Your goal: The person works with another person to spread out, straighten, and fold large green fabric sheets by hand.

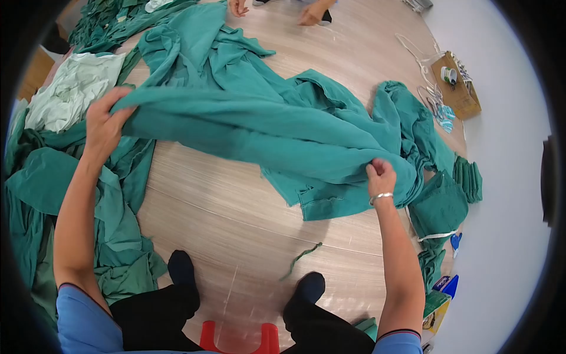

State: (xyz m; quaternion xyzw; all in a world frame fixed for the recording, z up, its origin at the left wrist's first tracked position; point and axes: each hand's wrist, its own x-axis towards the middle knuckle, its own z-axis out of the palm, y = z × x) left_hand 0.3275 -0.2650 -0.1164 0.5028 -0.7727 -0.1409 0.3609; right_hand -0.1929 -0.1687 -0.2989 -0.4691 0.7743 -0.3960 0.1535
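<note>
A large green cloth (259,133) stretches between my two hands above the floor, its upper part folded over lengthwise. My left hand (107,123) is closed on its left end. Toward the right end, my right hand (381,177), with a silver bracelet at the wrist, pinches the same cloth. More green fabric (236,59) spreads behind it toward the far side, and I cannot tell whether it is one piece with what I hold. Beneath the right part, a hemmed corner hangs down close to the floor.
Heaped green cloths (118,236) and a pale green cloth (73,91) lie at left. Folded green bundles (439,203) line the right wall below a cardboard box (457,88). Another person's hands (312,13) show at the top. A green strip (302,259) and red stool (268,339) are near my feet.
</note>
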